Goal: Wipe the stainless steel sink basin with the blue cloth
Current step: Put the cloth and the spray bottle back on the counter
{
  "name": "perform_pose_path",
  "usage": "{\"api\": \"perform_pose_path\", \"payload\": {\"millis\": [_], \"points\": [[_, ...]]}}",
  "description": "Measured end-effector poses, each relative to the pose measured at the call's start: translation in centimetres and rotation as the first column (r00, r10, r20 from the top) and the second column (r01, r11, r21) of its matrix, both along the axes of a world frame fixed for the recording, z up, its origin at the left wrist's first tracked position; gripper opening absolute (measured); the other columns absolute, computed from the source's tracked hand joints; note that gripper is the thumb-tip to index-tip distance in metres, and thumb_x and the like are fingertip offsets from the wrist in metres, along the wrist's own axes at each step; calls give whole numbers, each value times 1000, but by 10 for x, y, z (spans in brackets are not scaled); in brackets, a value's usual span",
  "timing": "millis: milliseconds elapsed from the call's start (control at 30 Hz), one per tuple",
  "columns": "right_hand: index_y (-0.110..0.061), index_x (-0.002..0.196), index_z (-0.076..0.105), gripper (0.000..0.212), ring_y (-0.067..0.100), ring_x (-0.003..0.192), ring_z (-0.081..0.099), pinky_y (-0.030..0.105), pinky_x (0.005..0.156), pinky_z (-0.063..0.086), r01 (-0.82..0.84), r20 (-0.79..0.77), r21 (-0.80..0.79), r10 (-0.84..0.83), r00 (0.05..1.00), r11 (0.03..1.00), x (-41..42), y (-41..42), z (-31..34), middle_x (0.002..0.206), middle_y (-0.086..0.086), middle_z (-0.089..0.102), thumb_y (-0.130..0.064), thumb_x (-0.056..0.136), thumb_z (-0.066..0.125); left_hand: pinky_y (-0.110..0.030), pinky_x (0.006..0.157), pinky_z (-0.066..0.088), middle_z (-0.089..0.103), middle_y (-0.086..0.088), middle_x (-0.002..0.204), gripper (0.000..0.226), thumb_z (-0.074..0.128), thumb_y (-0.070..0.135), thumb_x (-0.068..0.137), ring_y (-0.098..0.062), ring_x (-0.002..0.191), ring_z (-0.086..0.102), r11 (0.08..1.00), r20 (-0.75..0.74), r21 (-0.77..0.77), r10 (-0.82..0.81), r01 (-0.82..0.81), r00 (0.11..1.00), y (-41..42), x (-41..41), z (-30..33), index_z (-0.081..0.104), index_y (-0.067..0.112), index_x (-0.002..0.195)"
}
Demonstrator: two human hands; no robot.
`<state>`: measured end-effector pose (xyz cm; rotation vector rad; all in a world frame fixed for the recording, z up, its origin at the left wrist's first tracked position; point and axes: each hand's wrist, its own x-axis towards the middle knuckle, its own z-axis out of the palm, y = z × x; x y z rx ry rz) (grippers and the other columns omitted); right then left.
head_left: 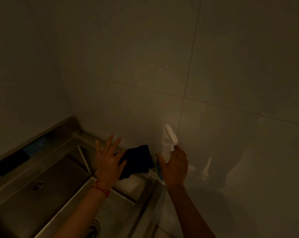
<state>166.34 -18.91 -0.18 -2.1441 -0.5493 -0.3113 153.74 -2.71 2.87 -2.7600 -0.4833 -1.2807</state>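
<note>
Counted two hands: left hand (109,162) at lower centre, fingers spread, thumb touching one dark blue cloth (138,160); right hand (175,166) just right of it, wrapped around one white spray bottle (168,143). Saw one stainless steel sink basin (47,179) at lower left, with one round drain (38,185). Noted one red string (100,189) on the left wrist, one white block (129,184) under the cloth.

Dull brushed stainless steel sink basin (47,182); soft matt dark blue cloth (138,160); smooth white plastic spray bottle (168,143); smooth, faintly glossy grey tiled wall (145,57).
</note>
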Motion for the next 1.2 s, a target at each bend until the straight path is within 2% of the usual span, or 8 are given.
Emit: {"api": "perform_pose_path", "payload": {"millis": [233,500,600,733,800,933,1000,1200], "points": [[-3,110,63,50,38,105,57,53,87,46,-30,106,103,19,994,994,-5,9,8,118,20,59,-40,78,62,-47,117,-4,60,-17,123,28,91,7,52,-28,137,30,999,0,19,-26,26,1000,5,4,-6,76,9,75],[-5,115,63,46,36,114,51,44,95,38,-119,107,106,107,988,987,-11,18,11,127,17,54,-28,77,74,-52,116,1,65,-18,119,34,94,7,44,-33,126,38,999,-21,16,52,-52,998,9,-8,-3,76,10,74],[-5,119,60,48,35,116,49,51,96,42,-170,93,140,158,983,975,-16,22,16,129,16,52,-30,79,70,-51,116,-1,65,-20,119,33,94,5,44,-34,127,37,996,-6,24,82,-82,997,12,-15,-3,76,8,72],[0,116,59,50,40,110,53,59,87,45,-220,125,209,197,972,953,-25,28,31,123,21,56,-27,76,73,-67,105,16,64,-20,121,32,94,6,46,-34,128,36,993,-19,21,117,-116,993,12,-24,4,75,7,72],[2,111,61,48,43,107,55,60,85,46,-225,160,204,194,968,953,-30,31,39,119,23,58,-22,72,77,-62,110,11,64,-19,122,34,94,6,45,-34,128,36,991,-7,28,134,-134,991,12,-31,7,75,8,73],[-4,104,61,44,34,106,55,50,91,42,-231,294,155,178,939,961,-36,40,46,115,19,62,-37,75,66,-45,118,-7,65,-20,120,35,94,7,44,-35,126,37,984,13,40,173,-174,985,11,-47,14,76,7,74],[-6,102,65,46,26,110,48,41,97,36,-262,303,147,209,930,954,-38,43,49,118,16,61,-44,78,57,-45,118,-8,64,-20,122,36,94,8,45,-35,127,37,978,3,35,207,-207,978,7,-57,17,77,8,76],[-5,93,70,45,23,113,42,42,98,28,-413,393,110,342,854,904,-53,38,63,119,14,61,-44,80,52,-50,117,-4,64,-19,122,42,95,8,43,-35,127,37,941,-2,38,338,-337,941,-20,-95,25,78,10,81]]}}
